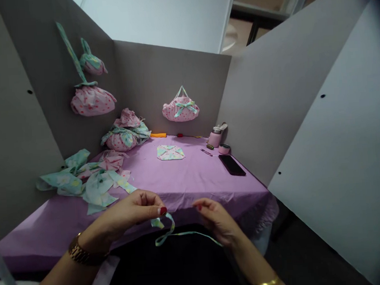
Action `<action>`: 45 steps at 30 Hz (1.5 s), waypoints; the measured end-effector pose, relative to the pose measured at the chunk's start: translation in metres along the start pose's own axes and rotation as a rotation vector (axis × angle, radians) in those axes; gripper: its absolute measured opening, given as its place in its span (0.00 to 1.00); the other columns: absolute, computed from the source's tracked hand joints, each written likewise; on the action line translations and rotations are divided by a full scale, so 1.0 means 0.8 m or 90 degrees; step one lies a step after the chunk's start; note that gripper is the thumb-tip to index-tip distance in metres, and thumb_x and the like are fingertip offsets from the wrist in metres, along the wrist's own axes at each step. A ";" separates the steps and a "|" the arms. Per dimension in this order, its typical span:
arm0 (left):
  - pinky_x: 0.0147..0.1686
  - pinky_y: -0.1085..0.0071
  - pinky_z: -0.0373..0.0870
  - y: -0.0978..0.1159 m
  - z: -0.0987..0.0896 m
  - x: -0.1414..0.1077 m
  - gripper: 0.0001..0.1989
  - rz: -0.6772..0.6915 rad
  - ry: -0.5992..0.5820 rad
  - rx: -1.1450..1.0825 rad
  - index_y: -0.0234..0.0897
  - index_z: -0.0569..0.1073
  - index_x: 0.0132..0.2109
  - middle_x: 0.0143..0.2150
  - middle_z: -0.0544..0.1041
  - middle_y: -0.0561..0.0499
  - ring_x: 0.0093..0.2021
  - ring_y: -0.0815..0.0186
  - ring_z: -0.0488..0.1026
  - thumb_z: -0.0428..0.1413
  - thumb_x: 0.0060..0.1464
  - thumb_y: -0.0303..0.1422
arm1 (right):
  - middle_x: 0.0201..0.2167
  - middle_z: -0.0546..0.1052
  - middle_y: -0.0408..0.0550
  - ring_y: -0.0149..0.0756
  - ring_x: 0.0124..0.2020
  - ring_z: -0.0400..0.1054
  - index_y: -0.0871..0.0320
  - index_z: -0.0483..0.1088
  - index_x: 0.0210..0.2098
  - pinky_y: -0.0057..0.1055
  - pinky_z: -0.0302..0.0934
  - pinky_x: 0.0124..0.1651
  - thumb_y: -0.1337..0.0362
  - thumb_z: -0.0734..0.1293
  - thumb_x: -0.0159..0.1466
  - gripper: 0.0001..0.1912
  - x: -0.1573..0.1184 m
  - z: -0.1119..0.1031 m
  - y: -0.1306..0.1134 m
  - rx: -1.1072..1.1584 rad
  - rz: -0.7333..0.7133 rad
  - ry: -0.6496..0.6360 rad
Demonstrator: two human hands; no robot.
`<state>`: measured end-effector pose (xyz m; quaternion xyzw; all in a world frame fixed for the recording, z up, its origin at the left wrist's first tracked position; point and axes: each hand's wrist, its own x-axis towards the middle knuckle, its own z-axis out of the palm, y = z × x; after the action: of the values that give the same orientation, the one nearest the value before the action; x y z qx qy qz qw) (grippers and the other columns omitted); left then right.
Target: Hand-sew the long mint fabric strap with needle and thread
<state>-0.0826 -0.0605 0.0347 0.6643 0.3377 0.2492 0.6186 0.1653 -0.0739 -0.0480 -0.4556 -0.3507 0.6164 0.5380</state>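
My left hand (142,208), a watch on its wrist, is closed, with thumb and forefinger pinching a narrow green patterned fabric strap (166,237). The strap loops below the fingers and runs right, in front of the table edge, to the underside of my right hand (215,219). Thumb and fingertips of the right hand are pressed together a short way from the left; whatever is in that pinch is too small to make out. A folded patterned fabric piece (170,152) lies flat on the table beyond both hands.
Fabric scraps (98,179) and a pile of stuffed cloth pouches (124,134) cover the left of the purple tablecloth (186,177). A phone (232,164), pink bottle (215,137), lid (224,148) and small scissors-like tool (206,152) lie right. A pink pouch (181,109) hangs on the back partition.
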 end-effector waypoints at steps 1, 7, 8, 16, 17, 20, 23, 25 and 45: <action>0.19 0.76 0.42 0.000 0.002 0.001 0.11 -0.001 -0.005 -0.001 0.33 0.72 0.27 0.19 0.62 0.59 0.19 0.74 0.48 0.58 0.49 0.37 | 0.14 0.60 0.35 0.18 0.13 0.45 0.63 0.72 0.30 0.20 0.37 0.15 0.63 0.76 0.42 0.18 -0.004 0.026 -0.003 -0.015 0.015 -0.067; 0.18 0.77 0.45 -0.004 0.005 0.000 0.10 0.013 -0.011 -0.021 0.33 0.73 0.27 0.18 0.62 0.60 0.18 0.74 0.49 0.60 0.46 0.36 | 0.16 0.62 0.37 0.20 0.16 0.46 0.62 0.70 0.22 0.24 0.35 0.18 0.60 0.72 0.50 0.12 -0.024 0.085 -0.013 -0.079 0.006 -0.333; 0.18 0.77 0.46 -0.005 0.005 0.000 0.10 0.014 -0.012 -0.027 0.33 0.73 0.26 0.18 0.63 0.60 0.18 0.74 0.50 0.60 0.46 0.36 | 0.16 0.62 0.37 0.20 0.16 0.46 0.62 0.69 0.22 0.24 0.35 0.18 0.60 0.72 0.50 0.12 -0.025 0.084 -0.014 -0.081 -0.001 -0.327; 0.19 0.77 0.50 -0.011 0.007 0.001 0.08 0.006 -0.020 -0.090 0.33 0.73 0.25 0.17 0.63 0.60 0.18 0.75 0.52 0.60 0.46 0.33 | 0.15 0.55 0.34 0.20 0.15 0.42 0.61 0.63 0.24 0.24 0.34 0.18 0.57 0.69 0.55 0.14 -0.026 0.071 -0.016 -0.051 -0.004 -0.317; 0.19 0.77 0.50 -0.011 0.007 0.000 0.08 0.008 -0.018 -0.092 0.33 0.73 0.26 0.17 0.63 0.60 0.18 0.75 0.52 0.60 0.46 0.33 | 0.15 0.55 0.34 0.20 0.15 0.43 0.61 0.63 0.24 0.24 0.35 0.18 0.57 0.69 0.55 0.15 -0.027 0.072 -0.015 -0.054 -0.004 -0.325; 0.19 0.77 0.51 -0.011 0.006 -0.001 0.08 0.012 -0.014 -0.089 0.33 0.74 0.26 0.17 0.62 0.60 0.18 0.75 0.52 0.60 0.46 0.34 | 0.16 0.57 0.35 0.19 0.14 0.44 0.62 0.66 0.27 0.23 0.35 0.17 0.54 0.67 0.56 0.15 -0.030 0.075 -0.012 -0.041 0.017 -0.345; 0.19 0.77 0.51 -0.009 0.008 0.000 0.08 0.010 -0.014 -0.080 0.33 0.74 0.26 0.17 0.63 0.60 0.18 0.74 0.52 0.60 0.45 0.34 | 0.16 0.59 0.35 0.18 0.14 0.42 0.63 0.69 0.30 0.24 0.32 0.17 0.55 0.68 0.55 0.15 -0.033 0.076 -0.010 -0.024 0.049 -0.350; 0.19 0.77 0.51 -0.009 0.009 0.002 0.08 0.007 -0.017 -0.075 0.33 0.74 0.26 0.17 0.63 0.59 0.18 0.74 0.52 0.60 0.45 0.33 | 0.14 0.59 0.34 0.18 0.13 0.42 0.63 0.69 0.27 0.24 0.32 0.17 0.58 0.71 0.51 0.13 -0.034 0.076 -0.009 -0.013 0.056 -0.337; 0.21 0.75 0.49 -0.011 0.009 -0.003 0.11 -0.012 -0.027 -0.037 0.33 0.73 0.26 0.19 0.64 0.59 0.20 0.73 0.54 0.60 0.46 0.38 | 0.13 0.51 0.31 0.20 0.14 0.37 0.58 0.60 0.25 0.23 0.32 0.16 0.56 0.72 0.48 0.18 -0.016 0.045 -0.015 -0.004 -0.056 -0.114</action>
<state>-0.0799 -0.0669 0.0251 0.6478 0.3234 0.2388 0.6471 0.1357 -0.0823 -0.0224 -0.3847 -0.4189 0.6291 0.5298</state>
